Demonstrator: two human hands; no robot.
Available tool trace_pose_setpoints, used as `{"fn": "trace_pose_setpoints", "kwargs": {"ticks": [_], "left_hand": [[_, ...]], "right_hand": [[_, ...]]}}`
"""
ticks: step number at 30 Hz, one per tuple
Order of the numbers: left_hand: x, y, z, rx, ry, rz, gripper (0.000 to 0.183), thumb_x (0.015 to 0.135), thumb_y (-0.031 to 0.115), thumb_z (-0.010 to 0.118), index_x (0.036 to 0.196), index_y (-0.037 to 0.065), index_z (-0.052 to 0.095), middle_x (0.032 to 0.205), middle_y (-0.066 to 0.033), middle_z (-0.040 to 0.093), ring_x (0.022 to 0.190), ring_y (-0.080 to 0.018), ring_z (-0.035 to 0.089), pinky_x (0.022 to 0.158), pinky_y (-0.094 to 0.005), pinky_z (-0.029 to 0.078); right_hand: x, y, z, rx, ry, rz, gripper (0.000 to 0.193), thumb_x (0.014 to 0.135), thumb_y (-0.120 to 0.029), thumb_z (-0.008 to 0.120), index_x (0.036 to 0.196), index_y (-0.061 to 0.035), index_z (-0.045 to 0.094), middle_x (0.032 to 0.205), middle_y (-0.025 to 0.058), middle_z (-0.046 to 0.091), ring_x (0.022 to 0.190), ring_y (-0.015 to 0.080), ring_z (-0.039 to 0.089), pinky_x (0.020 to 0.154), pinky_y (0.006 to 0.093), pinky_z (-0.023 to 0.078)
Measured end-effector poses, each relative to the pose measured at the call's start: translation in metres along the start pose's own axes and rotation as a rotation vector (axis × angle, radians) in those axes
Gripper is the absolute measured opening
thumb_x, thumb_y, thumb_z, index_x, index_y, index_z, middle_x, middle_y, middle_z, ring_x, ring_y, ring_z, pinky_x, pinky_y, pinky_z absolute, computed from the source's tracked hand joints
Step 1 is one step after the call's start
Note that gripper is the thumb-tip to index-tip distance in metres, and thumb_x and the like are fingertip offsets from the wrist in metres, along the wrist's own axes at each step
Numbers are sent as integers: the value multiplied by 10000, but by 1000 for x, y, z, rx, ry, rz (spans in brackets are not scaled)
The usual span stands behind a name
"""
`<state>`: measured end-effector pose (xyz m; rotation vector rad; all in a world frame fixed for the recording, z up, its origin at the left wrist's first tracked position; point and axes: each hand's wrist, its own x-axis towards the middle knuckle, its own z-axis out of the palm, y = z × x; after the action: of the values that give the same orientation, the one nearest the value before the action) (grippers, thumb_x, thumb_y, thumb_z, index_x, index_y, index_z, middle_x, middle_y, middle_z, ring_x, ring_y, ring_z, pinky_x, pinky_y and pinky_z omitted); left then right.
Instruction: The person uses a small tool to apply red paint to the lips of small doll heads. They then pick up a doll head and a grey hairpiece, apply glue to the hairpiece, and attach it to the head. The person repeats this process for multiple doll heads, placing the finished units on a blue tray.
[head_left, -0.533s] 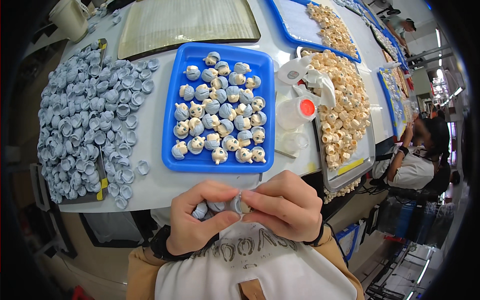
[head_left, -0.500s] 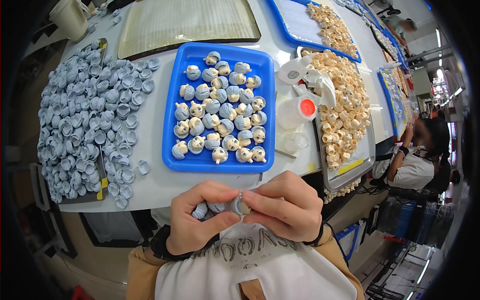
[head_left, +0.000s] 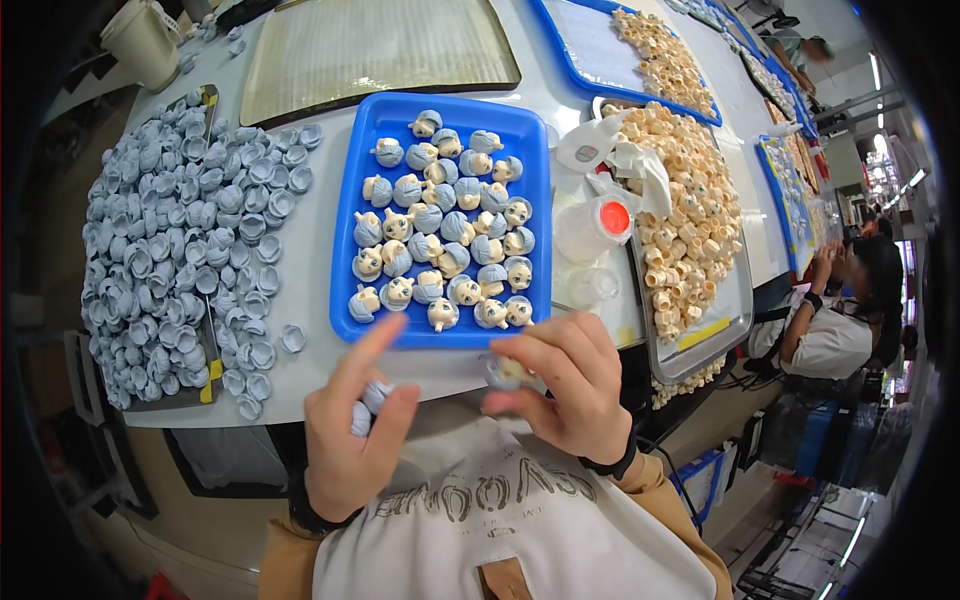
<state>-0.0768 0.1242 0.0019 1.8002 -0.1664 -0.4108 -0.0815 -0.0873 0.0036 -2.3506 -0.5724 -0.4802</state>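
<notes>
Right now the small doll head, pale face with a blue-grey cap, sits pinched in the fingertips of the person's right hand, just below the near edge of the blue tray. The left hand is beside it, forefinger stretched up toward that tray edge, other fingers curled around a couple of blue-grey caps; the two hands are apart, not touching. Inside the blue tray lie rows of finished capped doll heads. Left of the tray, a big loose pile of blue-grey hair caps spreads over the white table. Right of the tray stands a clear bottle with a red cap, then a metal tray heaped with bare cream heads. Beyond the blue tray lies a beige mesh panel. Far right of it, another person sits at the same table.
</notes>
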Motion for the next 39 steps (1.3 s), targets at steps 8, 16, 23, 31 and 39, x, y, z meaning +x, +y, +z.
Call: {"fn": "trace_pose_setpoints", "kwargs": {"ticks": [8,16,23,31,39], "left_hand": [[7,-9,10,639,264,161,248,799,56,635,1043,13,614,855,-199,647,723,-347,634,650,-379,479],[-16,-11,-4,235,355,108,181,843,116,608,949,-28,580,718,-115,582,523,-191,546,493,-257,410],[-12,7,-2,-623,-10,-14,414,884,243,560,1128,-62,420,683,-74,512,449,-67,447,407,-185,339],[-5,2,1,-575,-355,-71,645,934,507,427,1176,-86,501,725,-62,551,511,-69,481,464,-196,348],[-7,13,5,-569,-434,-166,488,948,336,471,1216,-72,473,710,-61,517,487,-72,446,445,-190,342]], "right_hand": [[8,-1,34,-116,-38,163,492,625,-158,757,1093,-100,619,1072,97,544,908,279,517,762,385,425],[-8,-14,-16,-25,6,81,552,639,-179,777,1151,-92,590,1182,123,502,996,243,530,802,358,422],[-114,130,-153,-436,-3,828,388,736,-49,678,1114,-25,597,953,145,644,748,237,627,693,321,499],[-106,127,-139,-449,6,787,199,705,-1,685,874,9,579,842,109,636,752,223,625,662,326,499],[-83,63,-133,-575,294,726,212,767,10,611,978,-8,613,858,148,614,739,278,601,675,346,487]]}}
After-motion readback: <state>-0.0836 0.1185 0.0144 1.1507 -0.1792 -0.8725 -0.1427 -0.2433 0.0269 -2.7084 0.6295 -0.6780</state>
